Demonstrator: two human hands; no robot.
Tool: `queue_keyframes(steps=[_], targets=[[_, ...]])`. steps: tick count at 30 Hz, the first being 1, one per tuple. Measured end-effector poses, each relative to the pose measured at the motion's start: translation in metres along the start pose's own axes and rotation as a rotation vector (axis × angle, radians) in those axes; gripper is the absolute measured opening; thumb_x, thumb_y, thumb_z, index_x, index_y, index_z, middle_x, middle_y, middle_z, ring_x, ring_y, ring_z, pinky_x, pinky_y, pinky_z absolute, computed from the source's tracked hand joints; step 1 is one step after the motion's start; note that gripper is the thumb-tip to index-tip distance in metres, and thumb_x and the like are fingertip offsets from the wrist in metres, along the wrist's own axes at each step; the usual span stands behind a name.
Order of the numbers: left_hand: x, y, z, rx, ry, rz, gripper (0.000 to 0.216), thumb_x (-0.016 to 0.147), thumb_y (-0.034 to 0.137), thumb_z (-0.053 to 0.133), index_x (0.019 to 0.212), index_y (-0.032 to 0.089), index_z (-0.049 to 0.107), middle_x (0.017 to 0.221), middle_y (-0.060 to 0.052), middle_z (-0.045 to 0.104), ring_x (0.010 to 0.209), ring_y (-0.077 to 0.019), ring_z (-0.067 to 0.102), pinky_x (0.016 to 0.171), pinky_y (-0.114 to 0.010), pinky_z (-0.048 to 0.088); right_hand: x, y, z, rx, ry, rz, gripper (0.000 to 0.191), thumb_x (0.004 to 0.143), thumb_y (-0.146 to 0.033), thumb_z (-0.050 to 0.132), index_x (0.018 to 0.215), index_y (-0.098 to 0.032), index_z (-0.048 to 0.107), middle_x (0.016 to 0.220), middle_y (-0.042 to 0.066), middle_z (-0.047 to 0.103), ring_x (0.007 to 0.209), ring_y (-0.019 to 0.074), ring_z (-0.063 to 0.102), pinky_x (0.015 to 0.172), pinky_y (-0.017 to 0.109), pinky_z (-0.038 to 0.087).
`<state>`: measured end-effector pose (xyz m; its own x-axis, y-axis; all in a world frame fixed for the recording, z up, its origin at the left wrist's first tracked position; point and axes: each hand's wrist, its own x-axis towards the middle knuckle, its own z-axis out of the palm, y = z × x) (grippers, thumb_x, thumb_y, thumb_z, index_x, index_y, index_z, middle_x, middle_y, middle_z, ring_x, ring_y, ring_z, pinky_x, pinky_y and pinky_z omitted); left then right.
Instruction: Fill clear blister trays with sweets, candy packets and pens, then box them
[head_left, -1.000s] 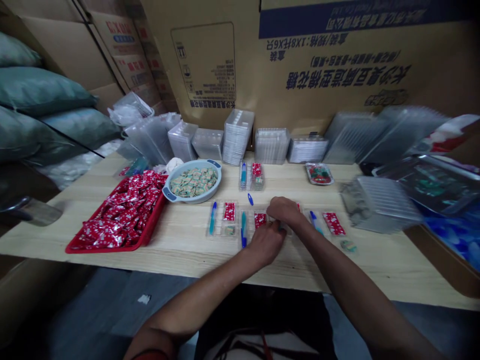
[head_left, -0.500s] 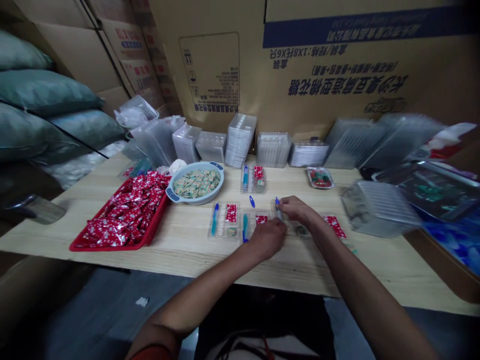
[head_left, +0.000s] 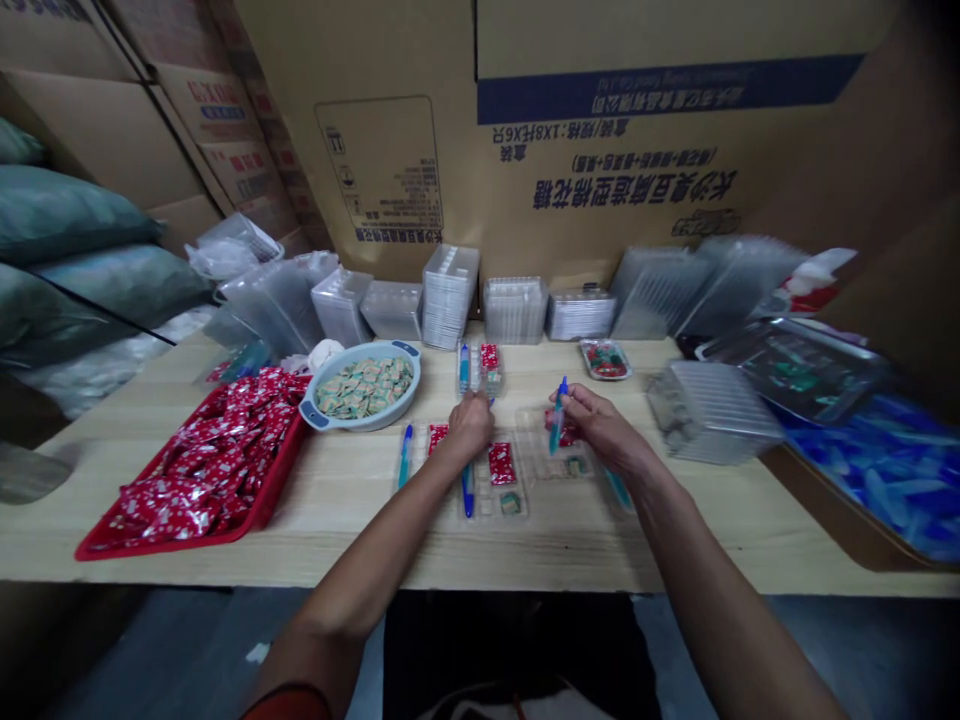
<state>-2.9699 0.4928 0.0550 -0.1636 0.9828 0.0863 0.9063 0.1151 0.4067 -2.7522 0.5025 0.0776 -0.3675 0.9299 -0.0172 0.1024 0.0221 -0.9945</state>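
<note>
My right hand (head_left: 596, 420) pinches a blue-and-teal pen-like stick (head_left: 557, 425), held upright over a clear plastic tray (head_left: 531, 452). That tray holds a red patterned packet and a small green-and-tan packet (head_left: 575, 465). Farther left, my left hand (head_left: 472, 425) has its fingers closed at a small blue piece (head_left: 492, 402), of which only a tip shows. Under and beside my left hand lie clear trays with red packets (head_left: 501, 463) and blue-and-teal sticks (head_left: 469, 490). A teal stick (head_left: 619, 490) is partly hidden by my right wrist.
On the left stand a red tray (head_left: 274, 490) of red packets and a light-blue bowl (head_left: 306, 410) of small packets. Stacked clear trays (head_left: 514, 310) line the back before a large carton (head_left: 390, 60). A box (head_left: 832, 510) of blue sticks sits at right.
My left hand has moved left and away from my right hand, to the small blue piece lying on the table. My right hand now holds the stick up over the tray. The view has shifted.
</note>
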Motion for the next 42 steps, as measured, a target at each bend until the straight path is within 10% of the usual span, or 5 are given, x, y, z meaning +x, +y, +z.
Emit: queue_keyframes(steps=[9,19,28,34,42], targets=[[-0.063,-0.005,-0.035,-1.311,-0.056,0.078,0.041,0.071,0.035,0.088,0.104,0.014,0.077,0.087,-0.003,0.073,0.074,-0.0119,0.065,0.076,-0.025,0.053,-0.052,-0.016,0.005,-0.588,-0.051,-0.465,0.033,0.094,-0.026,0.045,0.124,-0.020,0.061,0.096,0.006,0.074,0.081,0.0196,0.068,0.075,0.031,0.052],[-0.078,-0.009,-0.045,-1.301,-0.108,-0.022,0.038,0.065,0.035,0.092,0.094,0.015,0.080,0.081,-0.003,0.075,0.072,-0.0127,0.064,0.075,-0.025,0.051,-0.070,-0.035,0.019,-0.902,-0.069,-0.515,0.044,0.097,-0.017,0.046,0.135,-0.029,0.066,0.117,0.008,0.073,0.099,0.0249,0.071,0.086,0.037,0.055],[-0.086,-0.001,-0.037,-1.295,-0.112,0.016,0.036,0.063,0.037,0.094,0.088,0.015,0.080,0.080,-0.003,0.075,0.073,-0.0123,0.064,0.075,-0.025,0.051,-0.065,-0.016,0.027,-0.705,-0.167,-0.621,0.046,0.097,-0.011,0.042,0.136,-0.024,0.062,0.112,0.010,0.070,0.103,0.0231,0.067,0.092,0.040,0.055],[-0.093,0.002,-0.039,-1.370,-0.066,0.025,0.048,0.064,0.036,0.094,0.105,0.017,0.078,0.098,-0.005,0.076,0.085,-0.0143,0.067,0.082,-0.026,0.052,-0.061,-0.004,0.033,-0.585,-0.087,-0.610,0.015,0.095,-0.015,0.051,0.104,-0.020,0.062,0.092,0.006,0.067,0.084,0.0196,0.064,0.077,0.033,0.052],[-0.095,0.006,-0.035,-1.237,-0.098,-0.045,0.048,0.073,0.057,0.085,0.081,0.012,0.069,0.063,0.002,0.060,0.054,-0.0084,0.050,0.052,-0.021,0.040,-0.067,-0.006,0.047,-0.837,-0.097,-0.524,0.031,0.100,-0.016,0.041,0.124,-0.020,0.059,0.114,0.012,0.068,0.102,0.0239,0.067,0.086,0.037,0.051]])
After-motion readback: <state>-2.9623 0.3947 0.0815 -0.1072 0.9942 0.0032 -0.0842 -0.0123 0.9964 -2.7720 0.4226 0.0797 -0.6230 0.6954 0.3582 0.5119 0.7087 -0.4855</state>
